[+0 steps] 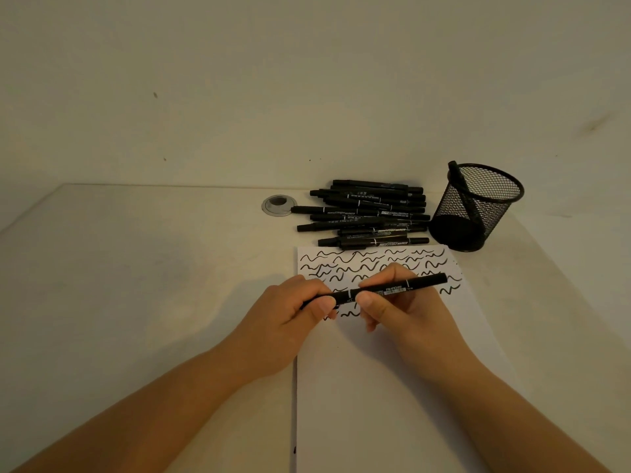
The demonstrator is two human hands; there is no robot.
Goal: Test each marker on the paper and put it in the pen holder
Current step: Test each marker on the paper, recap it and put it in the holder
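1. A sheet of paper (pixel 392 387) lies on a pale table (pixel 136 285); its far part carries rows of black squiggles, the near part is blank.
2. Both hands hold one black marker (pixel 392 290) just above the squiggles, lying almost level, its right end a little farther away.
3. The left hand (pixel 293 312) has its fingers curled round the marker's left end, thumb on top.
4. The right hand (pixel 399 302) pinches the barrel just right of the left hand, thumb and fingers bent round it.
5. A pile of black markers (pixel 365 213) lies on the table just beyond the paper's far edge.
6. A black mesh pen holder (pixel 478 206) stands right of the pile, near the paper's far right corner, with one marker (pixel 456 174) leaning inside it.
7. A round silver cap (pixel 279 205) sits in the table left of the pile.
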